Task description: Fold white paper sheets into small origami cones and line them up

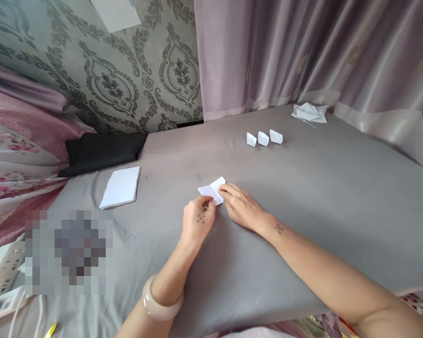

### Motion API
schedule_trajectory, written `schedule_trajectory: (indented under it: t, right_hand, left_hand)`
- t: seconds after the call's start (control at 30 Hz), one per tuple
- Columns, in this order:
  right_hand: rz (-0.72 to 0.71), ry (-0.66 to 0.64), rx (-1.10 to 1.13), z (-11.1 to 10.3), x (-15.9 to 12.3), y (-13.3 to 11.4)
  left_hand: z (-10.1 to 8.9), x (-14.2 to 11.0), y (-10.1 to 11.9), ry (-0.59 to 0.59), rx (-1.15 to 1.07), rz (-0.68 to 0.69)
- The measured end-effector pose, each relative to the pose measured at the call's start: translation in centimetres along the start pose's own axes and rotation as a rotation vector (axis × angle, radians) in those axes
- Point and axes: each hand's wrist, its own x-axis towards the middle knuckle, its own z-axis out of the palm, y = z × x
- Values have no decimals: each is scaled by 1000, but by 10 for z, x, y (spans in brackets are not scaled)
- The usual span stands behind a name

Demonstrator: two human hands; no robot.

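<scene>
Grey cloth (338,197) forms the work surface. At the lower left of the frame, a white power strip (5,267) lies along the edge; the pixelated item beside it cannot be identified. A pale bangle (160,305) sits on the left wrist.

At the centre, the left hand (199,220) and the right hand (243,209) work close together, both with a narrow grip on one sheet of creased white paper (207,190). The left thumb and index finger pinch its near edge; the right fingertips bear on its right-hand side. The paper lies just beyond the left hand and to the left of the right hand, with its crease slanting from upper left to lower right. Both hands touch the paper, so neither is clearly nearer. Its long axis cannot be read, since the fingers cover part of the outline.

Farther out, at left, lies a squared stack of white paper (120,188), with folded black fabric (105,150) behind it. Right of centre, three small folded paper pieces (263,138) stand in a row, spaced slightly apart. At the upper right, a thin green stick (310,124) lies beside loosely piled white paper (309,112), near the curtain (225,61).
</scene>
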Motion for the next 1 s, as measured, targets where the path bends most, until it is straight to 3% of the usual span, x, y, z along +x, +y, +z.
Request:
schedule_trajectory:
  t: [0.2,0.53,0.67,0.77,1.0]
  right_hand:
    - [-86,-45,47,-9,-2,11]
    - [-44,-180,105,-25,-2,17]
    - [-56,-170,118,-26,-3,17]
    - [-51,-169,114,-27,-3,17]
    - [-38,-186,167,-33,-2,18]
  left_hand:
    - [-12,-4,-4,-179,109,143]
    - [-10,1,-12,-28,583,502]
    - [-10,8,-14,-108,622,690]
    - [-9,16,-17,-162,544,694]
    - [-12,34,-20,-185,297,564]
